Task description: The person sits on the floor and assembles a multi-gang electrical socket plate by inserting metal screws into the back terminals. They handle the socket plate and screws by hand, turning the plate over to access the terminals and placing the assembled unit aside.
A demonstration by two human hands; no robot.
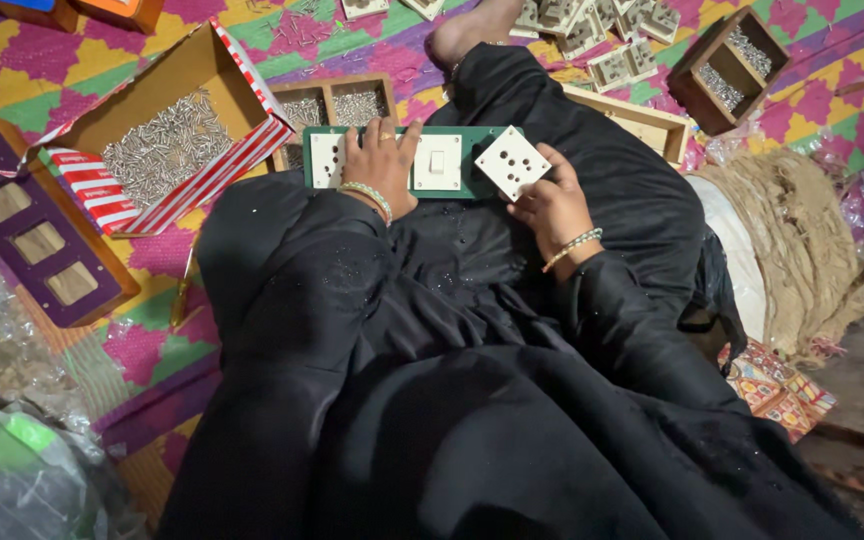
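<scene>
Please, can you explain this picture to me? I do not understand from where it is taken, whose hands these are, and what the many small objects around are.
The camera sits on a person's head and looks down at their lap, covered in black cloth. The left hand presses on a green panel holding a white switch. The right hand holds a white socket plate at the panel's right end. On the colourful mat, a cardboard box and small wooden trays hold metal screws.

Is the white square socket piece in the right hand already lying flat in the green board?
No, the white square socket piece sits tilted at the green board end.
</scene>
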